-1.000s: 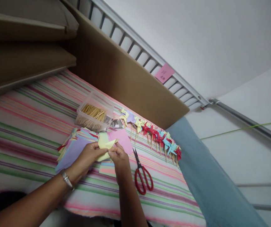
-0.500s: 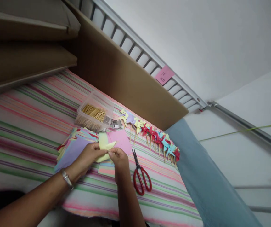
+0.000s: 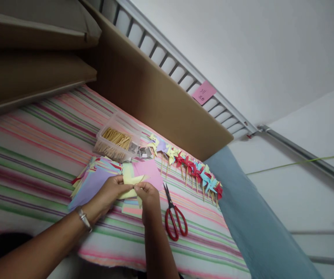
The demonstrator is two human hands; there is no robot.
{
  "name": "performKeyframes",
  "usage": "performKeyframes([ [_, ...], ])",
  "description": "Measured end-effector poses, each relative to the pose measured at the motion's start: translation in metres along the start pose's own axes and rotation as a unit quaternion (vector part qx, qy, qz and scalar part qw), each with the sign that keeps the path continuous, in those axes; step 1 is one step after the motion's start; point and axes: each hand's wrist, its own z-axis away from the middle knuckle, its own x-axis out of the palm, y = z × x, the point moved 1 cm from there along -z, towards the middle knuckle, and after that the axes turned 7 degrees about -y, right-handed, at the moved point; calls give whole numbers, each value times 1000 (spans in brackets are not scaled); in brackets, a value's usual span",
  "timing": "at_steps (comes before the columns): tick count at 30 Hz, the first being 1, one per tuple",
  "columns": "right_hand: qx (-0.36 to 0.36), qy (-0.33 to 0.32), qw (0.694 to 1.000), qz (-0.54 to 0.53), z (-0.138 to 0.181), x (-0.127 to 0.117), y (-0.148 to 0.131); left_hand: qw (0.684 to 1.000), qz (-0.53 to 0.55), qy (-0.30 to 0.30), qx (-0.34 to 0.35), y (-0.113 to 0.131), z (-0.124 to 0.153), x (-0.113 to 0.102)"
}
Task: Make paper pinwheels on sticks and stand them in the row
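Between both hands is a pale yellow paper pinwheel [image 3: 134, 180], its blades partly folded. My left hand [image 3: 114, 192] pinches it from the left, thumb toward its middle. From the right, my right hand [image 3: 148, 193] closes thumb and finger at the pinwheel's centre; whatever small piece may be there is hidden by the fingertips. Under and behind it lie a pink paper sheet [image 3: 151, 172] and other pale sheets. A stack of coloured paper [image 3: 89, 184] sits beside my left hand. Red-handled scissors [image 3: 175, 217] lie with slightly parted blades right of my right hand.
A clear plastic box [image 3: 105, 149] of wooden sticks stands beyond the paper, with small silvery packets [image 3: 145, 152] beside it. Finished pinwheels on sticks [image 3: 188, 164] form a row along a cardboard panel [image 3: 161, 97]. Cardboard boxes [image 3: 38, 73] rise at left on the striped cloth [image 3: 35, 155].
The yellow pinwheel's upper blade has shifted and extends farther right, and a yellow piece shows below the right fingers. Both hands stay at its centre. The view has moved slightly.
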Motion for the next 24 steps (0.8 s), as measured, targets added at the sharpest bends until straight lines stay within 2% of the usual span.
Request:
performKeyframes([
  [7, 3, -14, 1000, -24, 2, 2, -3, 1000, 0, -19, -12, -2, -2, -2],
  [15, 17, -1, 1000, -23, 4, -1, -10, 998, 5, -62, -24, -3, -1, -3],
  [20, 17, 6, 1000, -17, 4, -1, -11, 999, 5, -48, -24, -5, -2, -3],
  [24, -5, -1, 1000, -15, 1, 0, -8, 997, 31, -68, -18, -5, -1, 0],
])
